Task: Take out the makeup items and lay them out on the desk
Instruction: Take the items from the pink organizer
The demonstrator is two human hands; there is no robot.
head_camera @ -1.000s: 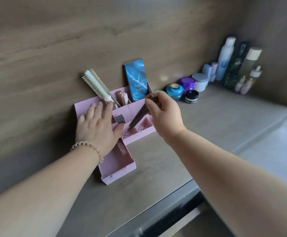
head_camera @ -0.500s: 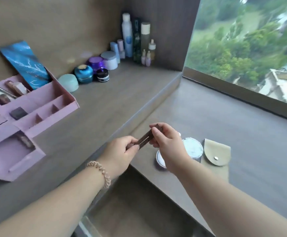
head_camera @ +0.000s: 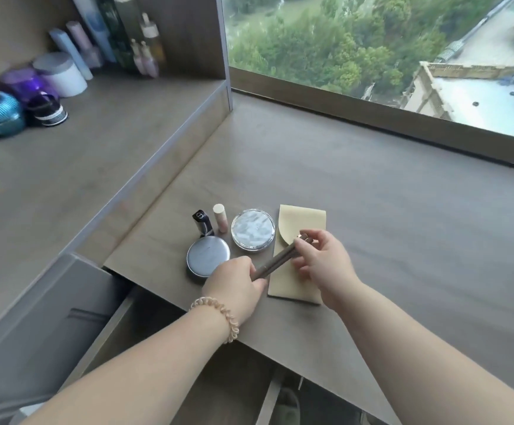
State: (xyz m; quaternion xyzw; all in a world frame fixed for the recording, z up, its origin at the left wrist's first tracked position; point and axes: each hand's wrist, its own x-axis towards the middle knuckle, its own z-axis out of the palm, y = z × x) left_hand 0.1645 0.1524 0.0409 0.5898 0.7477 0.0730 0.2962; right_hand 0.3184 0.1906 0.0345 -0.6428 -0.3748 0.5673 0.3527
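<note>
The brown makeup pencil [head_camera: 279, 260] sits just below the centre of the frame, held between both hands over the lower half of the beige pouch [head_camera: 303, 220]. I cannot tell whether it touches the pouch, or whether it is one stick or two pressed together. My left hand [head_camera: 237, 286] has its fingers curled round the lower-left end. My right hand [head_camera: 323, 262] pinches the upper-right end between thumb and forefinger, close to a metallic cap.

Its long axis runs on a diagonal, from lower left to upper right of the frame. The capped end points up and right, toward the window, and the body looks close to level with the desk [head_camera: 402, 225].

The items already laid out lie just left of it: a dark lipstick [head_camera: 202, 223], a pale pink tube [head_camera: 220, 218], a grey round compact [head_camera: 208, 259] and a clear round compact [head_camera: 253, 232].

To do this step well, I would carry the pencil to bare wood right of the pouch, not onto it. I would bring both ends down together so it lands flat, then loosen the left grip first and steady it with the right. A round body is likely to roll, so I would turn it parallel to the near edge and set it well back from that edge and from the open drawer [head_camera: 35, 317] at lower left.
</note>
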